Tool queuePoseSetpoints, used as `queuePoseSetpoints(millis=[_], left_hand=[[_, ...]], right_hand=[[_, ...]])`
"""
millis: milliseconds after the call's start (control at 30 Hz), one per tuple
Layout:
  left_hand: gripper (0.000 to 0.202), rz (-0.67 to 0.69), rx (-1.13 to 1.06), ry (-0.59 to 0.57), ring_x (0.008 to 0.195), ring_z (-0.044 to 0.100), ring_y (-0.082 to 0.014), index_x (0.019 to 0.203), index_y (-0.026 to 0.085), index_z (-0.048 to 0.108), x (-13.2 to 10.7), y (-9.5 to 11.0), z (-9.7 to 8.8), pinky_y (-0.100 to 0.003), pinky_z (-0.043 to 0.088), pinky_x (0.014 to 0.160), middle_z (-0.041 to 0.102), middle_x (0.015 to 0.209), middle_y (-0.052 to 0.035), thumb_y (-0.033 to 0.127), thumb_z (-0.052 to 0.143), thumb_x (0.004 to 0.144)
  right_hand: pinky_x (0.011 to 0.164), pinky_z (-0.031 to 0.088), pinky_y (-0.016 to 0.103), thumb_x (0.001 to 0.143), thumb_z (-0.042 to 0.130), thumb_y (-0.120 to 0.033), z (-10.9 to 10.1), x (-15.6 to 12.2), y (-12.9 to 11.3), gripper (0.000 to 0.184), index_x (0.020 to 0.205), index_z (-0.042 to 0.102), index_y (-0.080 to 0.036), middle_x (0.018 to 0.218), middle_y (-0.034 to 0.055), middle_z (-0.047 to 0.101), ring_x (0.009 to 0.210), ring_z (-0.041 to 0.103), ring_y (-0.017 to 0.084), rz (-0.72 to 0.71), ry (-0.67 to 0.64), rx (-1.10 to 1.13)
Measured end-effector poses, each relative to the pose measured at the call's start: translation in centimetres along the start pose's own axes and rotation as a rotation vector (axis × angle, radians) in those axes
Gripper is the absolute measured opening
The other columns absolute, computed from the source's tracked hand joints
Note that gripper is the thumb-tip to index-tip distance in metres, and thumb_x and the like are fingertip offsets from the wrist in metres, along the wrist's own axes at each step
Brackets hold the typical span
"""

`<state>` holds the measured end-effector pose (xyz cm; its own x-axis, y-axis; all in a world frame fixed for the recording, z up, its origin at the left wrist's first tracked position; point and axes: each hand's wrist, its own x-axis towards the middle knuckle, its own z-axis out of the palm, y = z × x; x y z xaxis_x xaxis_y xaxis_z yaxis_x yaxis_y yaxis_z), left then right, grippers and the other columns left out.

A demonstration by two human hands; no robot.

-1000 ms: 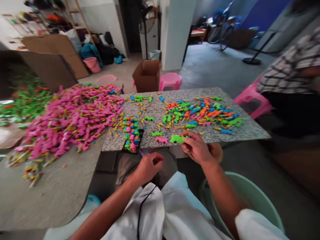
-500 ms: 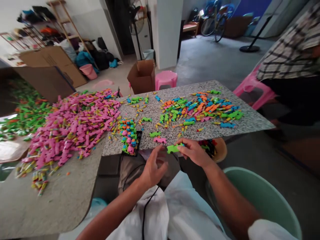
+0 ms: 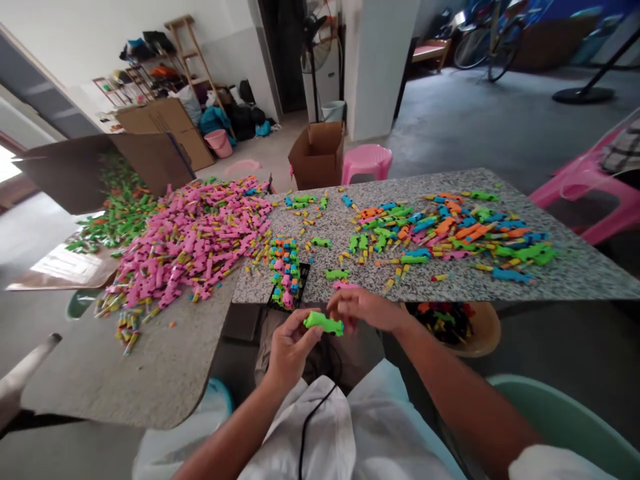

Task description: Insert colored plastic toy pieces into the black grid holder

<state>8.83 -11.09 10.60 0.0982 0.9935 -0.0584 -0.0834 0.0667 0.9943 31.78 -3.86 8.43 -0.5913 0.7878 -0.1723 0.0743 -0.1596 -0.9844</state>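
The desk (image 3: pixel 575 273) spreads just ahead of both hands; a pink pile (image 3: pixel 190 233) lies well left of the left hand (image 3: pixel 290 347); a mixed-colour heap (image 3: pixel 450 230) lies beyond the right hand (image 3: pixel 363 308); a black tray (image 3: pixel 285 267) sits just ahead of the left hand; that hand pinches a green toy piece (image 3: pixel 324 324) below the desk edge; the right hand's bunched fingers meet its other end, grip unclear.

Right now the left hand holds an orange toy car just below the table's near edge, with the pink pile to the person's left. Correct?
No. The toy car is green, not orange; the head view shows it. The rest holds: the left hand holds it just below the near edge of the table, with the pink pile to the person's left.
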Motion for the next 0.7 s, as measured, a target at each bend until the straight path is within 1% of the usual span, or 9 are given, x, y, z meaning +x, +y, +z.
queuePoseSetpoints(millis=[67,133,167,233,300,367,500,600,700], left_hand=[[0.034,0.071,0.077,0.036,0.077,0.061,-0.0127,0.106,0.016,0.076,0.0,0.0,-0.6,-0.024,0.051,0.071,0.07,0.095,-0.0047,0.041,0.083,0.085],[0.028,0.124,0.116,0.052,0.076,0.06,-0.0121,0.103,0.016,0.072,0.2,-0.2,-1.0,-0.023,0.049,0.069,0.067,0.09,-0.0034,0.04,0.077,0.09],[0.025,0.151,0.132,0.051,0.077,0.06,-0.0121,0.102,0.016,0.07,0.3,-0.2,-1.2,-0.023,0.05,0.07,0.066,0.089,-0.003,0.039,0.074,0.092],[0.021,0.199,0.144,0.033,0.085,0.064,-0.0141,0.099,0.017,0.065,0.5,-0.2,-1.3,-0.025,0.053,0.075,0.067,0.097,-0.0054,0.036,0.071,0.094],[0.021,0.209,0.105,0.014,0.097,0.07,-0.0181,0.097,0.018,0.058,0.7,0.1,-1.3,-0.029,0.056,0.082,0.067,0.115,-0.0098,0.035,0.07,0.093],[0.023,0.18,0.047,0.001,0.1,0.073,-0.0201,0.095,0.02,0.05,0.9,0.4,-1.3,-0.032,0.059,0.082,0.067,0.124,-0.0121,0.034,0.069,0.092],[0.024,0.174,0.117,-0.026,0.088,0.072,-0.016,0.097,0.023,0.043,0.9,1.0,-1.9,-0.031,0.058,0.081,0.073,0.108,-0.0085,0.029,0.066,0.093],[0.018,0.232,0.283,-0.076,0.085,0.068,-0.0144,0.1,0.024,0.045,0.8,1.7,-2.7,-0.029,0.054,0.08,0.073,0.096,-0.0044,0.024,0.061,0.094],[0.015,0.342,0.512,-0.107,0.081,0.063,-0.014,0.104,0.024,0.048,0.8,2.6,-3.6,-0.029,0.051,0.078,0.068,0.093,-0.0025,0.021,0.058,0.093]], right_hand=[[0.065,0.053,0.03,0.102,0.047,-0.065,-2.6,2.9,-0.2,0.054,0.101,0.07,-0.017,0.095,0.0112,0.076,0.072,0.069,0.02,0.076,0.319,-0.31],[0.078,0.054,0.034,0.103,0.049,-0.055,-4.9,6.1,-0.1,0.047,0.098,0.073,-0.015,0.098,0.015,0.077,0.09,0.073,0.027,0.22,0.599,-0.696],[0.085,0.054,0.037,0.102,0.052,-0.052,-5.8,7.6,0.0,0.045,0.101,0.075,-0.014,0.102,0.0179,0.077,0.1,0.073,0.03,0.315,0.647,-0.859],[0.093,0.053,0.041,0.1,0.056,-0.048,-6.7,10.0,0.3,0.045,0.11,0.077,-0.01,0.114,0.0241,0.076,0.112,0.071,0.035,0.494,0.624,-1.068],[0.093,0.053,0.042,0.1,0.058,-0.043,-7.0,11.5,0.5,0.044,0.118,0.077,-0.007,0.121,0.0282,0.073,0.115,0.071,0.036,0.602,0.573,-1.14],[0.092,0.053,0.04,0.098,0.059,-0.035,-6.9,12.0,0.6,0.04,0.12,0.077,-0.006,0.122,0.029,0.073,0.115,0.071,0.035,0.628,0.565,-1.165],[0.087,0.051,0.037,0.097,0.059,-0.034,-6.1,10.3,-0.8,0.031,0.107,0.077,-0.011,0.11,0.0219,0.077,0.106,0.072,0.032,0.443,0.638,-1.147],[0.078,0.051,0.032,0.096,0.06,-0.041,-3.5,6.9,-2.8,0.025,0.094,0.071,-0.018,0.093,0.0124,0.077,0.089,0.071,0.025,0.153,0.672,-0.836],[0.068,0.052,0.031,0.099,0.058,-0.047,1.0,2.7,-4.6,0.025,0.098,0.065,-0.022,0.082,0.0057,0.074,0.069,0.067,0.02,-0.072,0.411,-0.349]])
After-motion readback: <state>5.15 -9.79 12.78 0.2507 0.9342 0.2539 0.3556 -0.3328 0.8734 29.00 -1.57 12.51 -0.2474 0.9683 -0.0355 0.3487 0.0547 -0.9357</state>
